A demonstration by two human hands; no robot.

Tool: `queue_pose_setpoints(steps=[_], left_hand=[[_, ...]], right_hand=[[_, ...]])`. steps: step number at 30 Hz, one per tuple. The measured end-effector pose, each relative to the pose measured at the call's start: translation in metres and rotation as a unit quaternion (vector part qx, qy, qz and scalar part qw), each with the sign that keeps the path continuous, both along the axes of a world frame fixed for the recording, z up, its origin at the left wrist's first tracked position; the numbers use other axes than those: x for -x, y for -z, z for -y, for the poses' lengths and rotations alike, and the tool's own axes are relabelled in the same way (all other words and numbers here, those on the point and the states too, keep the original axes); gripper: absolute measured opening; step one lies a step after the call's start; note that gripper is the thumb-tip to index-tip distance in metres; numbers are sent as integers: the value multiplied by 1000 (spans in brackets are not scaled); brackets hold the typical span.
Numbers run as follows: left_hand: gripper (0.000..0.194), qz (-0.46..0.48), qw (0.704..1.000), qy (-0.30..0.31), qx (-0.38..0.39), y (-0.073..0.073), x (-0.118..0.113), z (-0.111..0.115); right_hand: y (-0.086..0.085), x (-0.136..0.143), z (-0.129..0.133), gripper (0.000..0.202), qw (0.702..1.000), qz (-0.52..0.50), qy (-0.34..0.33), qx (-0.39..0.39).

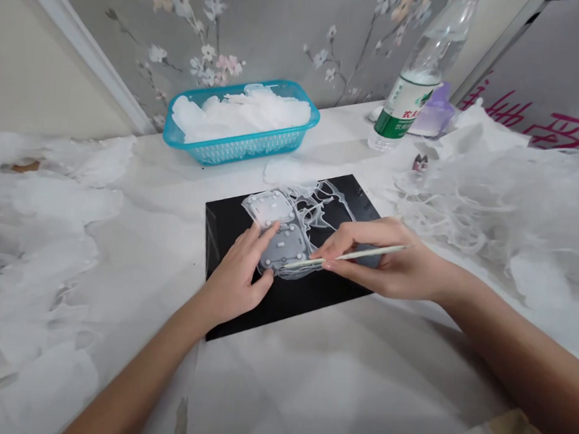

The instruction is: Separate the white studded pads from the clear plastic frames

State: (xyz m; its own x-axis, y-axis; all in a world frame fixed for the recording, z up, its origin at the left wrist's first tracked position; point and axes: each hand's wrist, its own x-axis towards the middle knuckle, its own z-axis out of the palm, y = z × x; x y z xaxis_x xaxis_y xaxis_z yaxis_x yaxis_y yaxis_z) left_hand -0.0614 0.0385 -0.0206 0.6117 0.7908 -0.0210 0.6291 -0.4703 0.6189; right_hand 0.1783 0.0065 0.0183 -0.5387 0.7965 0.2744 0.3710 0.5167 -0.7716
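A thin translucent white sheet of moulded pieces [283, 242] lies on a black board [252, 308], with small round bumps on it. Its right part is a web of cut-out strips [318, 206]. My left hand [243, 267] rests with fingers spread on the sheet's left edge, holding nothing. In my right hand [381, 254] is a slim pale stick [367, 252], pinched between thumb and fingers like a pen. The tip of the stick touches the near edge of the sheet. Beneath my right hand, part of the board is hidden.
Behind the board stands a blue plastic basket [245, 148] heaped with translucent white pieces. A water bottle [403, 105] is at the back right, beside a purple container [435, 111]. Piles of stringy white scraps [501, 200] lie right, and flat white pieces [42, 237] left.
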Motion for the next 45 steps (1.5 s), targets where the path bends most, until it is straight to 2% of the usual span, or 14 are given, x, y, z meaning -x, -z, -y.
queue_pose_setpoints(steps=[5,9,13,20,25,31,38,45], left_hand=[[62,3,1000,-8,29,0,1,-1],[63,-17,1000,-8,7,-1,-2,-1],[66,-11,1000,-15,-4,0,-4,-1],[67,6,998,-42,45,-1,-3,-1],[67,20,998,-43,43,-2,-3,-1],[66,19,999,-33,33,-1,-3,-1],[66,29,999,-27,26,0,-1,-1],[71,36,998,-17,46,-2,0,-3]], right_hand=[[-2,-2,-1,15,999,-7,-40,11],[-4,-3,-2,18,999,1,-49,19],[-7,-5,-3,19,999,14,-48,22],[-11,-14,-5,11,997,22,-63,38],[-16,-18,-5,8,997,32,-58,45],[-10,-15,-8,7,998,8,-50,40],[-5,-8,-9,9,997,-19,-28,74],[1,2,-6,8,998,-39,-10,39]])
